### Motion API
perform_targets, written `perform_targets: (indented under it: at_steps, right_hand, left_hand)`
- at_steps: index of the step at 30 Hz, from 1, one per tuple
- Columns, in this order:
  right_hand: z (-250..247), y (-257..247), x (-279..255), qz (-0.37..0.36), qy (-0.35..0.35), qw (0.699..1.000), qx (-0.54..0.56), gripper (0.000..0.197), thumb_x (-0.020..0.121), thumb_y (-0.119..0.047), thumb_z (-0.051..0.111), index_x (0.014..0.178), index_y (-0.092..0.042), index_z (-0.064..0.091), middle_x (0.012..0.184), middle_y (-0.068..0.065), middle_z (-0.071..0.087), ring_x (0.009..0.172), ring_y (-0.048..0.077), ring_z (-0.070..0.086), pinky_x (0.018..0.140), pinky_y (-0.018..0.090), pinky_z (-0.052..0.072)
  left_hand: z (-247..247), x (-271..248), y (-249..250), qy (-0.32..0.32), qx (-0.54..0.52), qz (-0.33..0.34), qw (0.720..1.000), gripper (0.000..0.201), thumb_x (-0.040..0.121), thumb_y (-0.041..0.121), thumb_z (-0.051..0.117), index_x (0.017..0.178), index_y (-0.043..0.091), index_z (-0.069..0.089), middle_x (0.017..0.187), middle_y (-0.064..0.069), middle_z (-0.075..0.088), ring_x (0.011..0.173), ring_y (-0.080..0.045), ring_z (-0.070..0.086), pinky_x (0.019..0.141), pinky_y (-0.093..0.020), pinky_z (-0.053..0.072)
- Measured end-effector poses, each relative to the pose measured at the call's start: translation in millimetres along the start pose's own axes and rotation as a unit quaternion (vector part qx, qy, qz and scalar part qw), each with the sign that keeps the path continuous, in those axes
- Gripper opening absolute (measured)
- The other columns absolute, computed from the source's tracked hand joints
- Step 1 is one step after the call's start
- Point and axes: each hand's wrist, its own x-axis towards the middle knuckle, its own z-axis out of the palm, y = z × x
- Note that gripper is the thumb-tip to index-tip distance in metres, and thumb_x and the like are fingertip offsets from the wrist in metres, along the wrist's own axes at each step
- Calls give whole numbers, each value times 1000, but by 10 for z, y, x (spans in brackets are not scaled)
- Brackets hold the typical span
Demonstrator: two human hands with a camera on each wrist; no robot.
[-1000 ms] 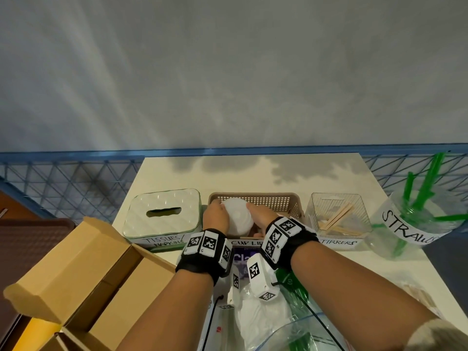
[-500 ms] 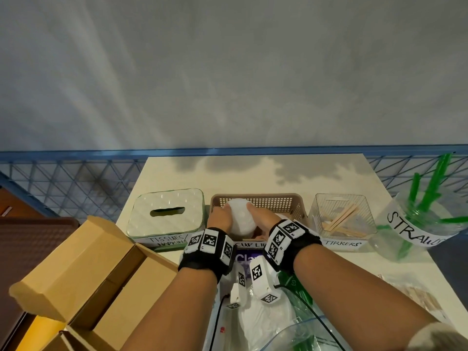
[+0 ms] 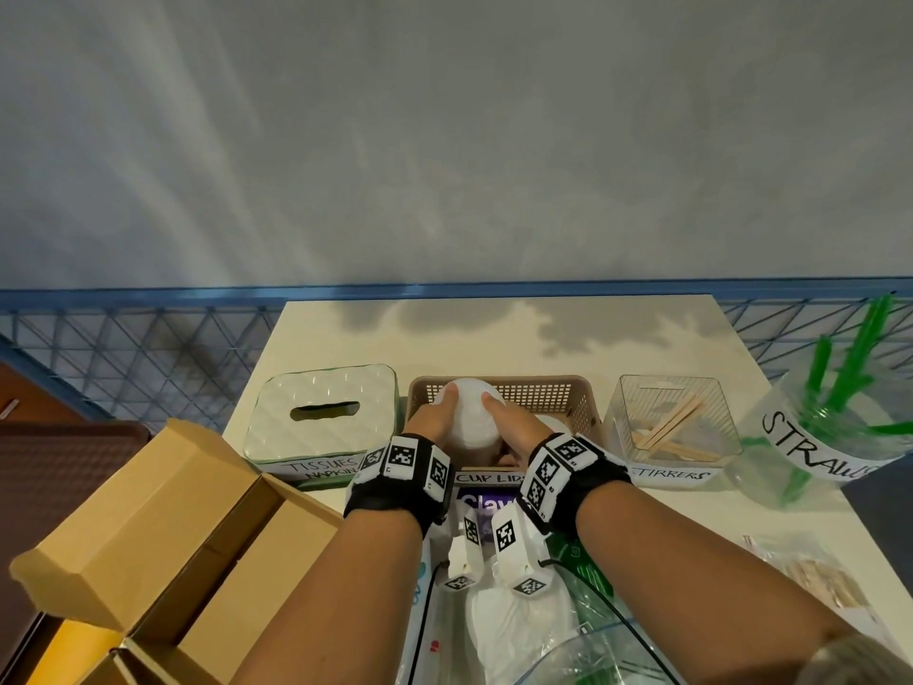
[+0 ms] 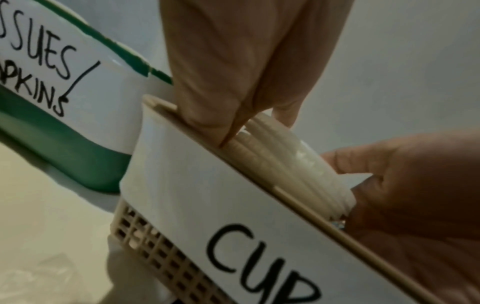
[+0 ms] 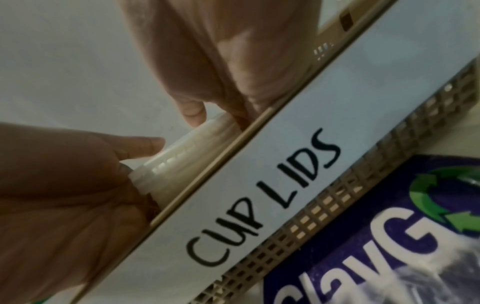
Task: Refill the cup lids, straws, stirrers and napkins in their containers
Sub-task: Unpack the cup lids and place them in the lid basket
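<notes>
Hands meet over the beige basket (image 3: pixel 538 393) labelled CUP LIDS, at the bench's (image 3: pixel 494 338) centre. The left hand (image 3: pixel 435 422) and right hand (image 3: pixel 514 430) each curl their fingers round a white stack of cup lids (image 3: pixel 469 417), which lies partly inside the basket. At nine o'clock of the basket sits the tissue box (image 3: pixel 321 417); at three o'clock the clear stirrer bin (image 3: pixel 672 417), then the straw jar (image 3: pixel 835 437). A cardboard box (image 3: pixel 163 526) stands open at eight o'clock.

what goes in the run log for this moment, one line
both hands hold lids | in basket | left hand | right hand
</notes>
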Motion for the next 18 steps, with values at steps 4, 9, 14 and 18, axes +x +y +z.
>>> perform_targets:
  at_steps: [4,9,14,18]
  right_hand:
    - [43,8,24,-3,-7,1000,-7,60,96,-48,34,140,-6,34,139,16,47,123,35,49,102,49,43]
    - [34,-6,44,-14,-9,1000,-15,59,96,-48,35,139,-8,36,137,15,48,122,34,49,102,49,43]
    - [37,10,89,-31,-7,999,-16,60,95,-49,37,140,-10,36,139,14,47,123,33,49,102,49,43]
    - [50,-11,27,-40,10,998,-49,56,97,-46,34,135,-6,42,133,17,51,119,35,51,99,47,46]
  left_hand:
    - [-37,48,-4,9,-12,3,1000,73,96,55,23,138,-3,37,139,-22,46,126,-34,46,110,-41,35]
    - [-66,153,-54,-8,-62,7,998,73,94,58,28,134,-2,42,133,-21,51,122,-34,50,109,-42,37]
    - [-65,240,-108,-15,-102,21,994,67,94,55,35,133,2,44,132,-20,53,121,-34,52,107,-44,39]
    - [-86,91,-35,36,-17,24,999,59,99,42,31,135,-4,40,137,-22,48,124,-35,48,108,-40,36]
